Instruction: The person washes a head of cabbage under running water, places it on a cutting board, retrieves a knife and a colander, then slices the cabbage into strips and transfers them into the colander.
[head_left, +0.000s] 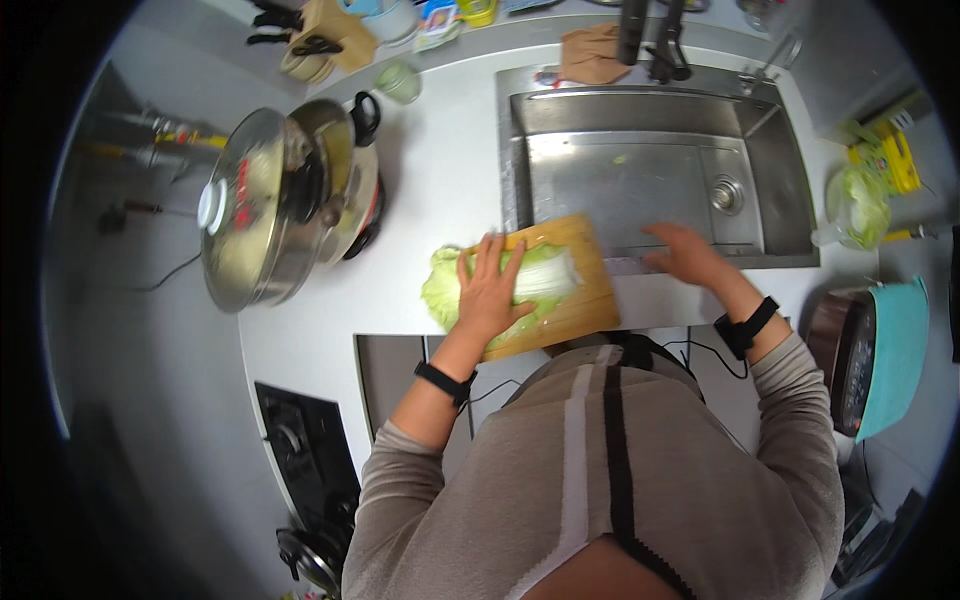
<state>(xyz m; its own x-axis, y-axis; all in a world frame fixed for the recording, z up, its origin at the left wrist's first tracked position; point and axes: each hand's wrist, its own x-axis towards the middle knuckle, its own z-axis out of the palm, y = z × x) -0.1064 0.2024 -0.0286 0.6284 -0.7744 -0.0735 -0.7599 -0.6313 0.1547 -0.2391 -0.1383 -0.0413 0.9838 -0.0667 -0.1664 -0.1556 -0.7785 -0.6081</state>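
Leaves of napa cabbage (546, 274) lie on a wooden cutting board (598, 300) at the counter's front edge, left of the sink. My left hand (489, 289) rests flat on the leaves with its fingers spread. The frilly leaf ends stick out past the board's left side. Over the front rim of the stainless steel sink (622, 187) is my right hand (684, 253), fingers apart and holding nothing. A small green scrap lies on the sink floor.
A lidded glass pot (259, 217) and another pot stand on the left. At the back are a knife block (330, 34), a green glass (399, 82) and a brown cloth (594, 54). To the right, a bag of leaves (861, 206) stands above an appliance with a teal cover (892, 360).
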